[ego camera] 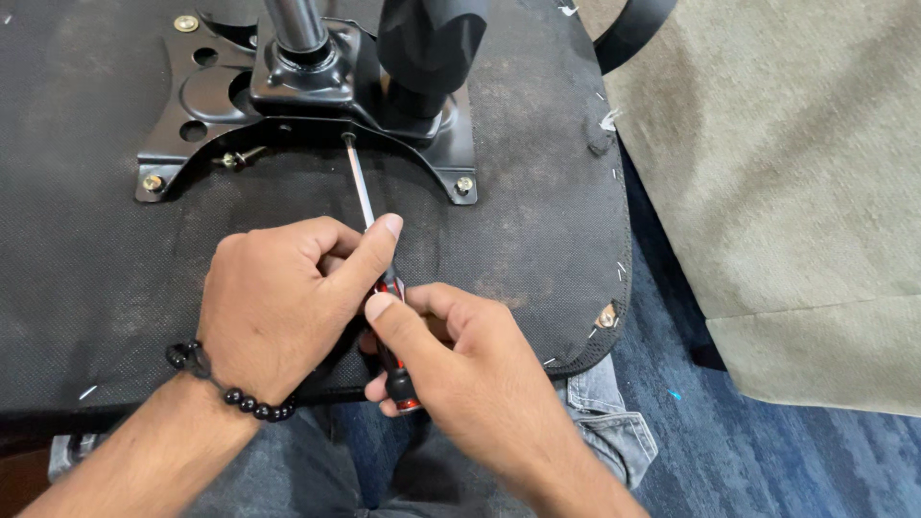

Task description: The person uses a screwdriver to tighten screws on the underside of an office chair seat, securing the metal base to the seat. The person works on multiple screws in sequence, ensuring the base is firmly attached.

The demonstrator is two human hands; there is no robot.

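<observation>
Both hands grasp the screwdriver (384, 288) at frame centre: left hand (278, 307) up by the shaft, right hand (460, 364) clenched round the handle. Its tip meets the black metal plate (192, 105) above; angled so low, it could slip off

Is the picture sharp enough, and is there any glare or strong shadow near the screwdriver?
Head view: sharp overall, both hands and the screwdriver in focus; light is soft and even, with only faint shadows under the left hand and right hand; mild glare on the metal column and black mounting plate.
</observation>
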